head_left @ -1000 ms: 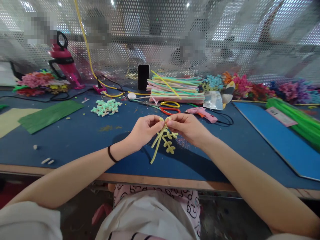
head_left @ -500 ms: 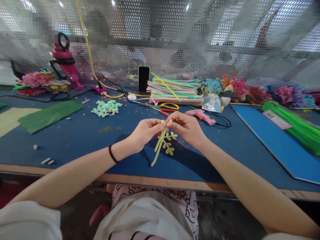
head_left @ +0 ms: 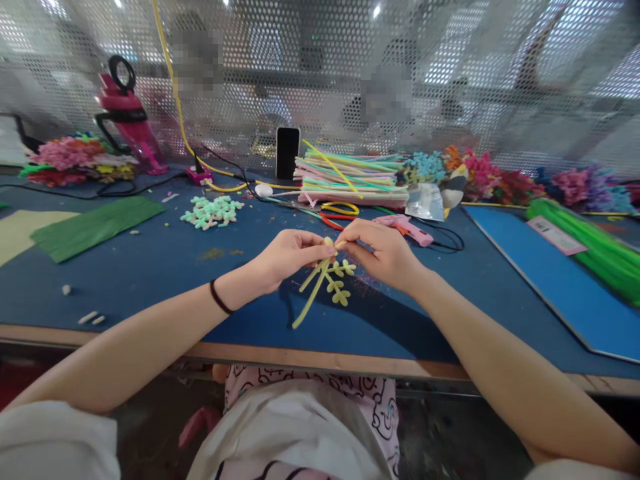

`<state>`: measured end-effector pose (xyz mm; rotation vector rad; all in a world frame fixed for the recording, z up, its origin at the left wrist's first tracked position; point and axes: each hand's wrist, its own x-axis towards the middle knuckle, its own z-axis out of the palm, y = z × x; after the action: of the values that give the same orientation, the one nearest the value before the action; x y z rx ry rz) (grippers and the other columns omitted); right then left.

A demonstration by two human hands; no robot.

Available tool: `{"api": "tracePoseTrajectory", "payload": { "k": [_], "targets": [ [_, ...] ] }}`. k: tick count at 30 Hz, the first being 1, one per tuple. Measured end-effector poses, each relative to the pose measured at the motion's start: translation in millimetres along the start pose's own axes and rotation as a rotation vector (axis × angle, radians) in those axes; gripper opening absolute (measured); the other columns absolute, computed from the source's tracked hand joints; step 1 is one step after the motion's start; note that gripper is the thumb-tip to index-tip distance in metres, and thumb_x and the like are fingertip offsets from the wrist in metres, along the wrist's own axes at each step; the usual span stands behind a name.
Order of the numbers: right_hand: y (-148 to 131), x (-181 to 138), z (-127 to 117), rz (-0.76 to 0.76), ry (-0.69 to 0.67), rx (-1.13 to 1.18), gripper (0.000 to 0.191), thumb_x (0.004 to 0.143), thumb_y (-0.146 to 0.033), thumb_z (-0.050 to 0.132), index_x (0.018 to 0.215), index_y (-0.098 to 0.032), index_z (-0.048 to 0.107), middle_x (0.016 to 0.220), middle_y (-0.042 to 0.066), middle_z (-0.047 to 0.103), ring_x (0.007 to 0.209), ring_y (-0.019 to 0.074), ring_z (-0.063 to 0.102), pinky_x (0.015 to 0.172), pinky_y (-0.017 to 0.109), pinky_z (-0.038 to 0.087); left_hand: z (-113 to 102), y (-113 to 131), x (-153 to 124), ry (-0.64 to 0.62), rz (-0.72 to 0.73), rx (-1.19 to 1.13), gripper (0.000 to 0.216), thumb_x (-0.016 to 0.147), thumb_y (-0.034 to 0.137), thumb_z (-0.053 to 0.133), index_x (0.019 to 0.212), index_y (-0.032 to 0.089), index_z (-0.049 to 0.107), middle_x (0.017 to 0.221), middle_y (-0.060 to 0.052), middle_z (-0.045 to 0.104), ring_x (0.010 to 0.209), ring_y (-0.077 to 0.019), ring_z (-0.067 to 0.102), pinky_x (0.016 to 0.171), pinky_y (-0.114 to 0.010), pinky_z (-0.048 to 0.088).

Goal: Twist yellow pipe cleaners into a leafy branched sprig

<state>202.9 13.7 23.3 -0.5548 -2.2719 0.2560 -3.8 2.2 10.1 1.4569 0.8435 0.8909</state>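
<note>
Yellow pipe cleaners are pinched between my two hands above the front middle of the table. My left hand grips them with thumb and fingers, and two loose ends hang down toward me. Thumb and forefinger of my right hand close on the same piece near its upper tip. Below the fingers shows a yellow pipe-cleaner sprig with small rounded loops like leaves; I cannot tell whether it is held or lies on the table. The fingertips partly hide where the strands meet.
Behind my hands lie scissors, a pink glue gun and a stack of pastel pipe cleaners. A phone stands upright. Mint snowflake-like shapes lie left; a blue board with green pipe cleaners lies right.
The hanging pipe-cleaner ends have swung left and spread further apart. My right fingers have shifted slightly right along the piece, while my left hand keeps its pinch.
</note>
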Motion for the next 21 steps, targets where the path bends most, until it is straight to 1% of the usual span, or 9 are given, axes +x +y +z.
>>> {"api": "tracePoseTrajectory", "payload": {
  "k": [3, 6, 9, 12, 14, 15, 16, 18, 21],
  "targets": [
    [-1.8, -0.5, -0.5, 0.002, -0.056, -0.084, 0.011, 0.093, -0.019, 0.054, 0.086, -0.017, 0.063, 0.082, 0.006, 0.065, 0.074, 0.0159, 0.059, 0.07, 0.029, 0.046, -4.4, -3.3, 3.0, 0.04, 0.086, 0.211, 0.024, 0.075, 0.037, 0.072, 0.078, 0.013, 0.071, 0.071, -0.002, 0.068, 0.061, -0.0092, 0.054, 0.058, -0.022, 0.04],
    [-8.4, -0.4, 0.9, 0.137, -0.083, -0.082, 0.011, 0.088, -0.019, 0.058, 0.078, -0.016, 0.061, 0.071, 0.003, 0.061, 0.064, 0.0137, 0.052, 0.061, 0.027, 0.041, -6.9, -4.3, 2.2, 0.102, 0.225, 0.516, 0.016, 0.079, 0.031, 0.067, 0.079, 0.015, 0.07, 0.068, -0.001, 0.067, 0.059, -0.01, 0.054, 0.057, -0.023, 0.039],
    [-15.8, 1.3, 6.7, 0.473, -0.101, 0.07, 0.017, 0.082, -0.025, 0.063, 0.068, -0.017, 0.057, 0.058, -0.002, 0.051, 0.052, 0.0104, 0.042, 0.049, 0.025, 0.031, -7.8, -3.0, -1.4, 0.154, 0.464, 0.882, 0.011, 0.081, 0.024, 0.063, 0.082, 0.016, 0.07, 0.072, -0.001, 0.069, 0.063, -0.0119, 0.057, 0.06, -0.025, 0.039],
    [-19.9, 4.3, 14.5, 0.923, -0.078, 0.431, 0.023, 0.077, -0.028, 0.063, 0.062, -0.019, 0.049, 0.05, -0.006, 0.036, 0.044, 0.0075, 0.029, 0.042, 0.024, 0.02, -7.4, -1.0, -5.1, 0.132, 0.729, 1.227, 0.017, 0.088, 0.022, 0.055, 0.082, 0.015, 0.069, 0.074, -0.005, 0.07, 0.071, -0.0161, 0.06, 0.065, -0.028, 0.039],
    [-21.0, 5.9, 17.4, 1.141, -0.112, 0.733, 0.028, 0.074, -0.028, 0.062, 0.059, -0.021, 0.04, 0.051, -0.009, 0.028, 0.042, 0.0058, 0.02, 0.04, 0.023, 0.014, -7.1, 0.8, -6.6, 0.109, 0.819, 1.331, 0.024, 0.091, 0.023, 0.049, 0.08, 0.014, 0.068, 0.075, -0.008, 0.069, 0.073, -0.0174, 0.059, 0.066, -0.029, 0.039],
    [-21.4, 6.3, 17.6, 1.168, -0.122, 0.823, 0.029, 0.075, -0.029, 0.063, 0.06, -0.021, 0.04, 0.053, -0.009, 0.028, 0.042, 0.0054, 0.019, 0.039, 0.023, 0.012, -7.3, 2.0, -6.9, 0.123, 0.816, 1.313, 0.024, 0.091, 0.023, 0.049, 0.079, 0.015, 0.068, 0.075, -0.008, 0.069, 0.073, -0.0172, 0.059, 0.066, -0.029, 0.039],
    [-21.7, 6.3, 17.1, 1.139, -0.122, 0.865, 0.028, 0.077, -0.032, 0.063, 0.062, -0.021, 0.042, 0.055, -0.008, 0.03, 0.042, 0.0055, 0.02, 0.039, 0.023, 0.013, -7.8, 3.4, -6.7, 0.154, 0.777, 1.242, 0.022, 0.09, 0.023, 0.05, 0.079, 0.015, 0.068, 0.075, -0.007, 0.069, 0.071, -0.0163, 0.058, 0.066, -0.028, 0.039],
    [-22.0, 5.0, 14.2, 0.94, -0.091, 0.778, 0.026, 0.086, -0.039, 0.058, 0.071, -0.019, 0.052, 0.059, -0.005, 0.039, 0.043, 0.0068, 0.029, 0.039, 0.023, 0.019, -10.1, 6.6, -5.4, 0.191, 0.585, 0.968, 0.018, 0.086, 0.026, 0.054, 0.08, 0.016, 0.067, 0.071, -0.003, 0.067, 0.065, -0.0133, 0.055, 0.063, -0.026, 0.038],
    [-19.4, 1.0, 8.9, 0.504, -0.035, 0.374, 0.024, 0.094, -0.039, 0.052, 0.092, -0.018, 0.062, 0.071, 0.0, 0.054, 0.054, 0.0101, 0.044, 0.047, 0.024, 0.032, -14.5, 10.3, -2.0, 0.069, 0.175, 0.457, 0.022, 0.083, 0.034, 0.058, 0.072, 0.016, 0.065, 0.058, 0.002, 0.056, 0.051, -0.0091, 0.043, 0.051, -0.023, 0.031]
  ]
}}
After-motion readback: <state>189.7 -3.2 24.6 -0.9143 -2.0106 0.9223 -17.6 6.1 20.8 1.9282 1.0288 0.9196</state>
